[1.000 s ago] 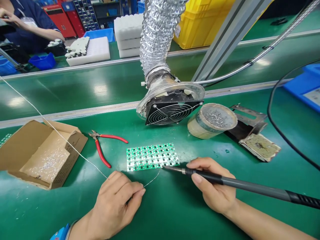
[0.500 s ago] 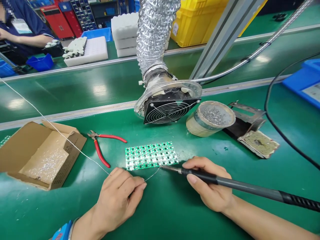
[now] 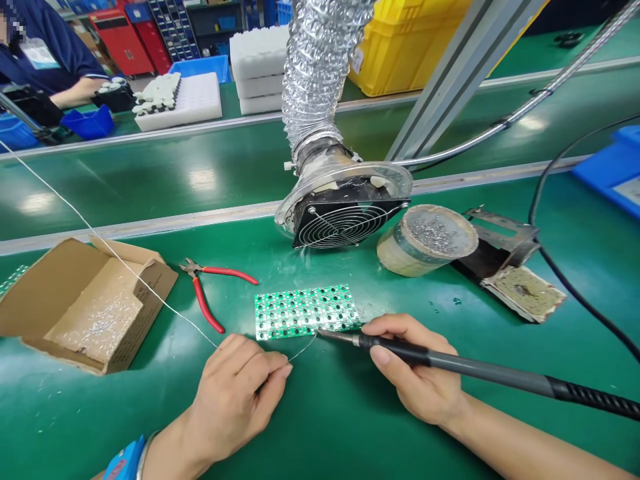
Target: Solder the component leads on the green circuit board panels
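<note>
A green circuit board panel lies flat on the green bench. My right hand grips a black soldering iron like a pen, and its metal tip touches the panel's front edge near the right. My left hand pinches a thin solder wire. The wire's free end curves up to meet the iron's tip. The rest of the wire runs off to the upper left over a cardboard box.
An open cardboard box with metal bits sits at left, red-handled cutters beside it. A fume extractor fan on a foil duct stands behind the panel. A solder-scrap tin, an iron stand with sponge and a black cable are at right. Another person sits far left.
The iron's tip and the solder wire's end have shifted slightly left along the panel's front edge. Both hands keep their grips.
</note>
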Motion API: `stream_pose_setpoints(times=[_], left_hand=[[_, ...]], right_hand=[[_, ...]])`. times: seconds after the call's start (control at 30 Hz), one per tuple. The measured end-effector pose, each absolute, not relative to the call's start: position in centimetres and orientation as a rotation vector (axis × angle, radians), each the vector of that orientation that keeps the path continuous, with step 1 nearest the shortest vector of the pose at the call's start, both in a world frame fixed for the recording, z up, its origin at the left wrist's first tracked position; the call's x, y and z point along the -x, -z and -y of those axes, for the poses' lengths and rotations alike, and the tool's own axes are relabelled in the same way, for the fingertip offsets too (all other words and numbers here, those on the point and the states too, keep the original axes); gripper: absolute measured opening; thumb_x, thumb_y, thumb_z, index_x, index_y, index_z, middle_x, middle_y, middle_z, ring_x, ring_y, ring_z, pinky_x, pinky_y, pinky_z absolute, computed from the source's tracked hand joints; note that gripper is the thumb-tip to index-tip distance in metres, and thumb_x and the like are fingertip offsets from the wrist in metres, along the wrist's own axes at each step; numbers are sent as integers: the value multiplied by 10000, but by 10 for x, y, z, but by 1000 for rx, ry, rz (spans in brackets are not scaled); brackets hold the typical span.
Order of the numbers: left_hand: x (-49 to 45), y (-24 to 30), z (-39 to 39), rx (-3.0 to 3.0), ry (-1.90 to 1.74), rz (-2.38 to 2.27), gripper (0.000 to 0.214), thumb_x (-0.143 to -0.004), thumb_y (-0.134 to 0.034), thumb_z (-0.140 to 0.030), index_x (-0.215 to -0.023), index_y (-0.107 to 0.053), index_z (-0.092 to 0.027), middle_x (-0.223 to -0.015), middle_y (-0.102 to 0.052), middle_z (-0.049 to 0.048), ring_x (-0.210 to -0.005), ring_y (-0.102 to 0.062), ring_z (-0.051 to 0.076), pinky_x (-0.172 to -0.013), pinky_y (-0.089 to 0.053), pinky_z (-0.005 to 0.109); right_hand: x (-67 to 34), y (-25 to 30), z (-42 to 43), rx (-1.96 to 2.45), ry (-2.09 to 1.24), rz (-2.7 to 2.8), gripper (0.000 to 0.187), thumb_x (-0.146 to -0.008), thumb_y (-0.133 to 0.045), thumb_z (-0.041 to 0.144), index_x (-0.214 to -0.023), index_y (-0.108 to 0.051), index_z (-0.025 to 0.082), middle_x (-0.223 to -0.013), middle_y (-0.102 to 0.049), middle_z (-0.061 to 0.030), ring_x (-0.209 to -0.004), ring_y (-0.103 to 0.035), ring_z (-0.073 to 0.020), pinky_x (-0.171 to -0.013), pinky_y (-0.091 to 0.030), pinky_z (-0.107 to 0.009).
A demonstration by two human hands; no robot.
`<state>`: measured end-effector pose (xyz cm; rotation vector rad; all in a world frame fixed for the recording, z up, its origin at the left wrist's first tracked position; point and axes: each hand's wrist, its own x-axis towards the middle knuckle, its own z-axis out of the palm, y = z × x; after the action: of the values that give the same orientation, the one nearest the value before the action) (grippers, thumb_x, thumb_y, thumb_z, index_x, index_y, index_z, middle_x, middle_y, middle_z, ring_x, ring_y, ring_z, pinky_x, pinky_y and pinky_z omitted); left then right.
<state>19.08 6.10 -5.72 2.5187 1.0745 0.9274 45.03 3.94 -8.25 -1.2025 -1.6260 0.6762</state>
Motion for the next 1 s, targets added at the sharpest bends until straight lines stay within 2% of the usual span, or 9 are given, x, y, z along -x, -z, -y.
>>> stream_pose_setpoints(times=[0.27,0.5,1.0], left_hand=[[-193,58,-63,-2538,-913,-1084,74,-866,-619,-109,-895,-633,-176,-673,-612,3,-597,-500,123,-568,-398,273],[-193,57,-62,-2531,-931,-1064,95,-853,-630,-100,-911,-630,-176,-703,-631,-2,-604,-497,121,-572,-399,276],[-190,59,-59,-2534,-918,-1089,85,-864,-618,-108,-899,-633,-185,-689,-621,-11,-612,-492,124,-596,-396,284]], right_hand=[[-449,81,-40,1202,-688,1655,150,-869,-580,181,-1007,-585,239,-549,-531,65,-399,-460,-95,-407,-385,-222],[-450,84,-38,1202,-684,1576,118,-878,-576,225,-991,-610,229,-603,-583,28,-447,-497,-120,-428,-405,-241],[-446,84,-38,1230,-691,1651,112,-885,-571,234,-992,-605,227,-569,-562,43,-437,-493,-113,-427,-402,-224]])
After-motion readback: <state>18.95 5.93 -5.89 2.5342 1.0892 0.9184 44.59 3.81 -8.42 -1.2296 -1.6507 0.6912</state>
